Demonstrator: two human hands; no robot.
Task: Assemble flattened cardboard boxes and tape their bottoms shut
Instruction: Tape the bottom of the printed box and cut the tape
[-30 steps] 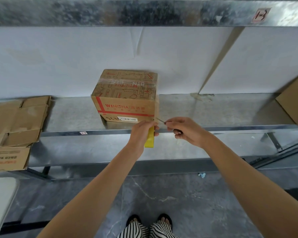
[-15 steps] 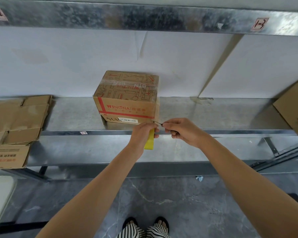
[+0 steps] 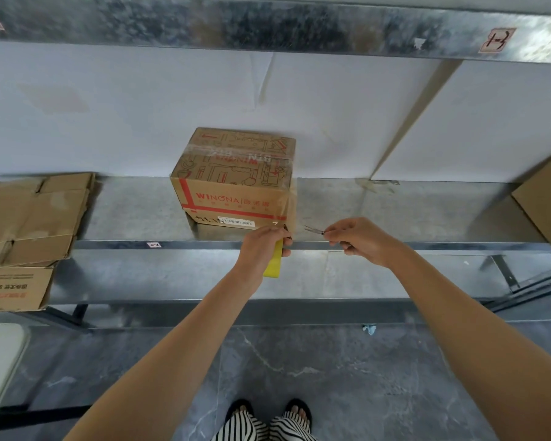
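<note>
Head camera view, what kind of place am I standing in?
Probably a warehouse or packing area: metal shelving with a numbered bay label, flattened cardboard boxes stacked on it, and a taped carton.

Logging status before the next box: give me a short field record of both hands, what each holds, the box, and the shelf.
left hand: grips a yellow tool by the box's lower front right corner
right hand: pinches a small metal tool, apart from the left hand
box: assembled, standing on the metal shelf, clear tape across its top
flattened cardboard: stacked at the shelf's left end
second box: right edge, partly in view
</note>
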